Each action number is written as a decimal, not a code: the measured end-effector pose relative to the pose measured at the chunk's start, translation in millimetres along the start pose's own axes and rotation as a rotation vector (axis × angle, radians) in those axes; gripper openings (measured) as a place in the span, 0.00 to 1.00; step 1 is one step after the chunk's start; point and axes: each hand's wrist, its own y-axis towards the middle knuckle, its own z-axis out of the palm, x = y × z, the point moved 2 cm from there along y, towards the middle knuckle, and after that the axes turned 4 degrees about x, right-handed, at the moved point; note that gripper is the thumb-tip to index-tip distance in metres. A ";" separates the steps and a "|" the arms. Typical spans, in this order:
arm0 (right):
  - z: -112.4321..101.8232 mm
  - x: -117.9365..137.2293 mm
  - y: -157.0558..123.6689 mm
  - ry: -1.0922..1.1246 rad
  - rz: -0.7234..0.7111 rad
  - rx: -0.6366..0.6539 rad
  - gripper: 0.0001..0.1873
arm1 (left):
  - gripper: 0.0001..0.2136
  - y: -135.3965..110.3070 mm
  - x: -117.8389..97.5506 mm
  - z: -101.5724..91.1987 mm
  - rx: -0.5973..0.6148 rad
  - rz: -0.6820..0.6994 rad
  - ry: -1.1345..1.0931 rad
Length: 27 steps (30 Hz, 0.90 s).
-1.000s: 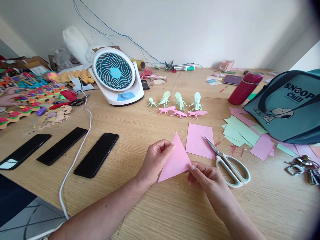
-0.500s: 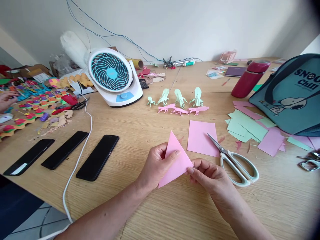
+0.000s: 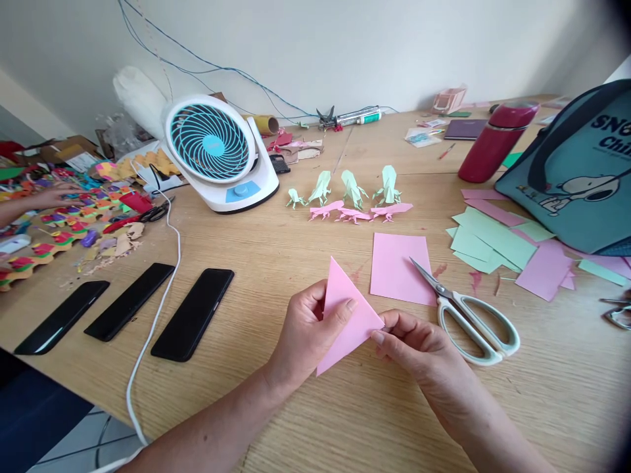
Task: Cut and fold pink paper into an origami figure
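A pink sheet of paper [image 3: 348, 292], folded into a triangle, is held above the table between both hands. My left hand [image 3: 308, 328] grips its left side, thumb flat across the front and fingers behind. With thumb and forefinger, my right hand [image 3: 411, 345] pinches the triangle's right corner. Just beyond lies a flat pink square of paper [image 3: 397, 266]. Scissors with white handles [image 3: 476, 328] rest beside my right hand, their blade tips over that square. Farther back stand several folded green paper figures [image 3: 352, 187] and pink paper figures [image 3: 352, 215].
At left lie three black phones [image 3: 192, 315] and a white cable [image 3: 160, 302]. A fan [image 3: 211, 151] stands behind them. Right are loose green and pink papers [image 3: 486, 240], a red bottle [image 3: 497, 144] and a blue bag [image 3: 576, 177]. Another person's hand [image 3: 59, 195] reaches over colourful crafts far left.
The view has shifted slightly. Both hands keep nearly the same hold on the folded pink paper. At far left, the other person's hand has reached farther in over the crafts.
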 end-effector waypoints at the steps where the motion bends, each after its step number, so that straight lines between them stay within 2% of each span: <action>1: -0.5 0.8 0.0 -0.004 0.000 -0.003 0.22 | 0.15 -0.3 -0.1 0.2 0.009 0.000 -0.008; 7: 0.9 11.4 -3.1 0.029 0.000 0.032 0.22 | 0.16 -3.0 -6.3 1.3 0.059 0.063 -0.017; 13: -0.8 12.1 -5.0 0.013 -0.008 -0.003 0.21 | 0.21 -5.1 -13.1 -0.9 -0.020 0.159 0.122; 21: 2.5 13.9 -4.6 -0.023 -0.056 -0.042 0.23 | 0.21 -6.5 -11.2 -2.1 -0.095 0.206 0.205; 27: 4.1 15.1 -4.0 0.014 -0.076 -0.058 0.23 | 0.21 -6.4 -9.4 -1.1 -0.048 0.203 0.183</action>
